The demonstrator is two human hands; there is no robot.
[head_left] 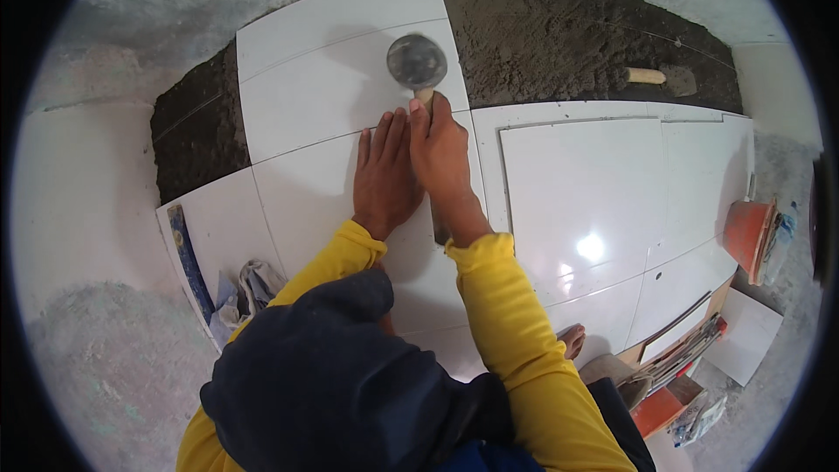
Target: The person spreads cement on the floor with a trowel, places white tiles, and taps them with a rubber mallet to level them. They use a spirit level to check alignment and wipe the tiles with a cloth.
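Note:
My right hand (441, 144) is closed around the wooden handle of a mallet with a round dark head (417, 61). The mallet head is slightly blurred and hangs over a white floor tile (288, 79); whether it touches the tile I cannot tell. Just to the left, my left hand (384, 175) lies flat with its fingers stretched forward across the joint between two white tiles. The two hands are side by side, nearly touching. A dark strip shows under my right wrist, too hidden to name.
Wet grey mortar (542, 39) spreads at the far right, with a wooden-handled trowel (647, 76) on it. More mortar (201, 140) lies at the left. A blue level (190, 258) and crumpled cloth (260, 284) rest left. Loose tile (581, 183) and an orange bucket (747, 232) stand right.

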